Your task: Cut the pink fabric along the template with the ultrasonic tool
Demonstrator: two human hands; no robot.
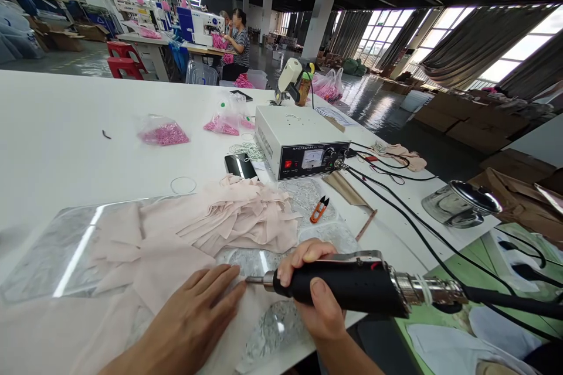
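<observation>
My right hand (pixel 315 290) is wrapped round a black corded handheld ultrasonic tool (pixel 347 287) with a thin metal tip. The tip points left and reaches the fingertips of my left hand (pixel 196 313). That hand lies flat, fingers stretched out, pressing on pale pink fabric (pixel 149 263). Whether the tip touches the cloth is hard to make out. Beyond my hands, more pale pink fabric strips (pixel 259 214) lie in a loose pile. A clear marbled sheet (pixel 55 246) lies under the cloth. Orange thread snips (pixel 319 210) lie right of the pile.
A white control box (pixel 303 135) with a dial stands behind the pile, near a phone (pixel 240 166). Bags of pink pieces (pixel 165 132) lie on the white table (pixel 57 146). Cables (pixel 409 217) cross to the right, by a lidded metal cup (pixel 460 204). A person (pixel 240 41) sits farther back.
</observation>
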